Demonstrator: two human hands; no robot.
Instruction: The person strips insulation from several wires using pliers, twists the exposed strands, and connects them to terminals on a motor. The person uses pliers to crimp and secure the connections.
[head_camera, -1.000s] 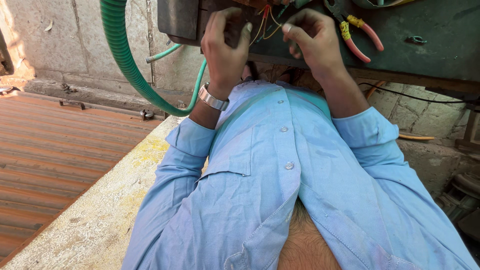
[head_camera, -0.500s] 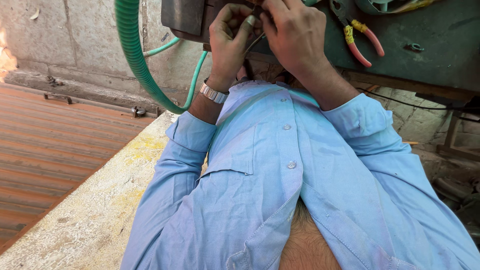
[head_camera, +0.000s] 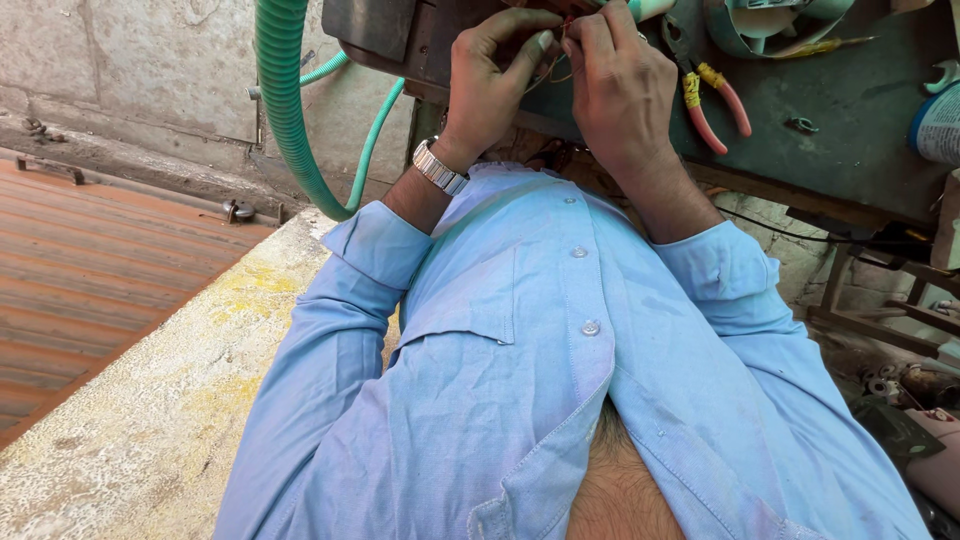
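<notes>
Copper-coloured wires (head_camera: 556, 62) sit at twelve o'clock on the green counter (head_camera: 850, 120); your left hand (head_camera: 490, 90) and right hand (head_camera: 620, 90) pinch them (fingers narrow). Twist steadily, keeping strands taut, pliers (head_camera: 715, 95) beside.

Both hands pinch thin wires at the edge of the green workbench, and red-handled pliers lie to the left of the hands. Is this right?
Not quite. The head view shows the red-handled pliers lying right of the hands, on the green workbench. Left hand and right hand do pinch thin wires there.
</notes>
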